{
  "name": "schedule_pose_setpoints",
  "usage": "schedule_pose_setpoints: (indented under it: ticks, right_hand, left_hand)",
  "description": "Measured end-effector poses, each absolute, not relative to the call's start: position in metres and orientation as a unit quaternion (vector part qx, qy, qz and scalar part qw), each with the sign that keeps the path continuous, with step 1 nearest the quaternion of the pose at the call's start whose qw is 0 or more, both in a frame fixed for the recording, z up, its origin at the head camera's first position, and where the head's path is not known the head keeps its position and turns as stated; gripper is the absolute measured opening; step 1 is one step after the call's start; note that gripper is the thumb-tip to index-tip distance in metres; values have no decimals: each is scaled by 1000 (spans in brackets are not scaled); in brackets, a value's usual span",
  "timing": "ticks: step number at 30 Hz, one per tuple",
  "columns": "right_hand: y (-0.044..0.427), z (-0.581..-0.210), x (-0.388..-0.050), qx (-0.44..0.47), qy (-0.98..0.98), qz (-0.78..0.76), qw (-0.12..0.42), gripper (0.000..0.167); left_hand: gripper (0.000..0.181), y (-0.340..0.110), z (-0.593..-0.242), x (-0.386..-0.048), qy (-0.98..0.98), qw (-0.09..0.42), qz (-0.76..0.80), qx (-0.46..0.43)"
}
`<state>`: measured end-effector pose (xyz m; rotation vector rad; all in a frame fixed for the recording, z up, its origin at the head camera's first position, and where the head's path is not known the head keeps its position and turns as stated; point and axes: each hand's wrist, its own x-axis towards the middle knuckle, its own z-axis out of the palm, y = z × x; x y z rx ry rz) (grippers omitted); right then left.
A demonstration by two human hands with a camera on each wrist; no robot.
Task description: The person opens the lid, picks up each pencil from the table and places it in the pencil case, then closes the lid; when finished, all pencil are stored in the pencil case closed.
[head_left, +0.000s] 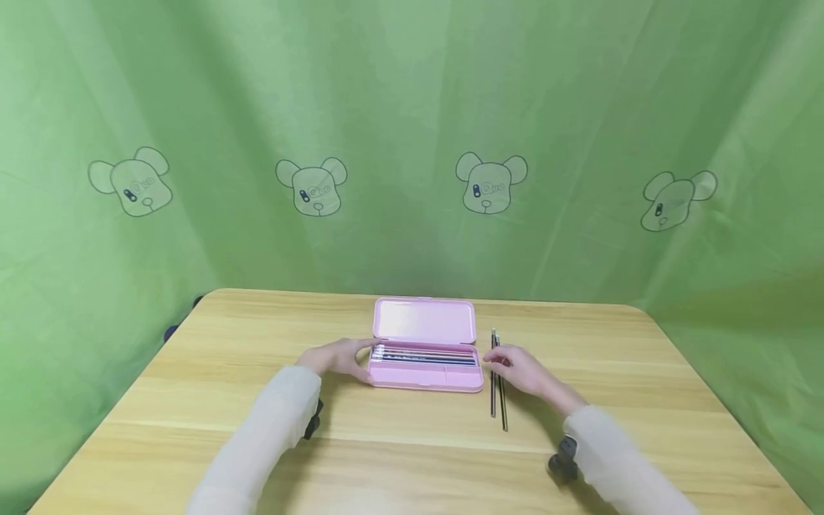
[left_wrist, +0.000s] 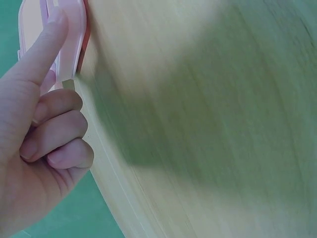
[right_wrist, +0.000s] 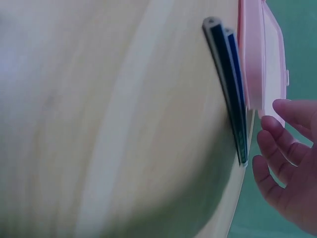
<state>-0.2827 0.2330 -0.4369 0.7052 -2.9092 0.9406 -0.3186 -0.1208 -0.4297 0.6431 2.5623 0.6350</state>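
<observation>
A pink pencil case (head_left: 399, 375) lies with its lid (head_left: 425, 320) raised at the back. Several pencils (head_left: 425, 357) fill its rear compartment; the front one holds none. My left hand (head_left: 331, 357) holds the case's left end between thumb and forefinger, while the other fingers curl in the left wrist view. Two dark pencils (head_left: 493, 400) lie nearly side by side on the table, right of the case. Over them hovers my right hand (head_left: 524, 370), its fingers loosely bent with nothing held. The right wrist view shows those pencils (right_wrist: 225, 74) apart from the fingertips (right_wrist: 260, 163).
The wooden table (head_left: 399, 458) ends at a back edge against a green curtain (head_left: 399, 243) printed with bear heads. Dark wrist devices (head_left: 564, 461) hang under both pale sleeves (head_left: 257, 436).
</observation>
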Motion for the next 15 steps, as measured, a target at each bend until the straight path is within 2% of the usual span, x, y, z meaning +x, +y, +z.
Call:
schedule_pose_setpoints:
  ticks: [11, 15]
  right_hand:
    - [251, -440, -273, 187, -941, 280, -30, 35]
    - [253, -442, -272, 163, -948, 272, -44, 47]
  left_hand:
    - [87, -122, -429, -319, 919, 209, 232, 240]
    - [88, -122, -430, -319, 917, 207, 235, 245]
